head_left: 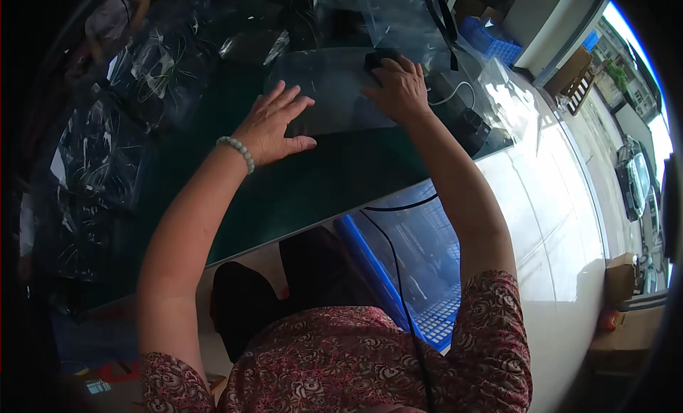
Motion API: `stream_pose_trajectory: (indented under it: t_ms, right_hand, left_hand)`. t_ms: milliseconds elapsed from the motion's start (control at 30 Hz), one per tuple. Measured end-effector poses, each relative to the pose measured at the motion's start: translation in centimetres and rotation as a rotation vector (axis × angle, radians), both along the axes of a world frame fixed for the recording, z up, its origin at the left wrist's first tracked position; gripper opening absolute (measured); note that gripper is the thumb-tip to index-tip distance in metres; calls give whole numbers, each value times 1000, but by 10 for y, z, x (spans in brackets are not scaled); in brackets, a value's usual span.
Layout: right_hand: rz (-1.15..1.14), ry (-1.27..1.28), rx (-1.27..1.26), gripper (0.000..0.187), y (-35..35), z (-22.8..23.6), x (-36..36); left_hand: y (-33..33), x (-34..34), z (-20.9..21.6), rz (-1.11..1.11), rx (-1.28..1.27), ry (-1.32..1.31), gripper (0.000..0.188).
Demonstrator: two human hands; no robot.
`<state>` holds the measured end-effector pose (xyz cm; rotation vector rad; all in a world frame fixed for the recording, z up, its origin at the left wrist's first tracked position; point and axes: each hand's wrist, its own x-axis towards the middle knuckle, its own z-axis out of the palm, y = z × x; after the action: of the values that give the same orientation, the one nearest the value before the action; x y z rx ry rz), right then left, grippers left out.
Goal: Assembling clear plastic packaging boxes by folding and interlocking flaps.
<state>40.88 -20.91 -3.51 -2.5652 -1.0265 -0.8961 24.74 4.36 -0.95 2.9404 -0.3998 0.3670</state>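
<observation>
My left hand [274,128] is over the green tabletop [313,175], its fingers spread and holding nothing. It is at the left edge of a clear plastic sheet or bag [334,86] lying flat on the table. My right hand [402,91] is at the far right part of that plastic, with bent fingers on a small black object [381,58]. The fingers partly cover this object, so its kind does not show. A bracelet of pale beads [238,150] circles my left wrist.
Clear plastic packets with thin, wiry contents [99,153] cover the table's left side. A black device [471,128] with a white cable [466,86] sits beside my right forearm. Below the edge stands a blue crate [434,317] lined with clear plastic. Another person [117,18] is at the far left.
</observation>
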Motion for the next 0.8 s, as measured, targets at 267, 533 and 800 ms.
stream_pose_trajectory:
  t_ms: [267, 533, 800]
  right_hand:
    - [-472, 386, -237, 55, -5, 6, 39]
    - [-581, 358, -212, 50, 1, -2, 41]
    - [-153, 495, -62, 39, 68, 8, 16]
  left_hand:
    - [3, -29, -18, 82, -29, 231, 36]
    - [20, -135, -20, 69, -72, -21, 32]
    - [28, -152, -34, 41, -117, -191, 32]
